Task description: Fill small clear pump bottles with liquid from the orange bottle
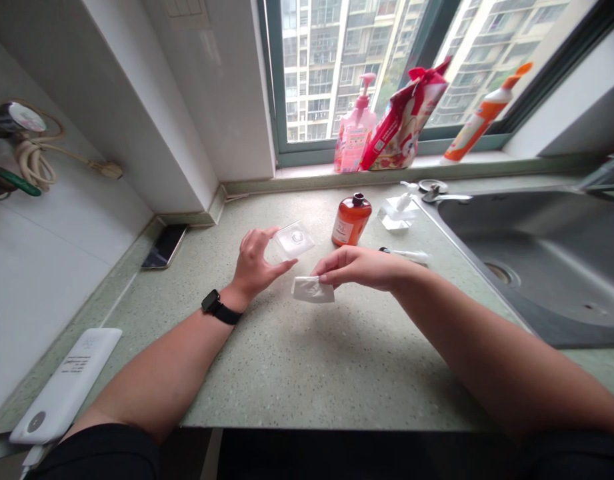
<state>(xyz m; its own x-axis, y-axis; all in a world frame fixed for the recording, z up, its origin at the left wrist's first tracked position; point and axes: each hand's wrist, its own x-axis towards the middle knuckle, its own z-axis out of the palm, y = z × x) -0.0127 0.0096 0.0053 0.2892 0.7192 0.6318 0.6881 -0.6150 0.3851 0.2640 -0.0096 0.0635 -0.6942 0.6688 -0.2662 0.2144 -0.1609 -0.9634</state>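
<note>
Thumb and fingers of the right hand (361,267) pinch a thin white piece (309,291) by its upper right corner, closed narrow on it. The left hand (255,260) curves wide at the edges of a clear square dish (295,240); whether it touches, I cannot tell. The white piece is just nearer than the dish. Beyond the right hand stands an orange bottle (354,219), near a white pump (405,202). The right wrist partly covers a black-ended tube (414,256); a steel sink (551,250) lies farther right.
</note>
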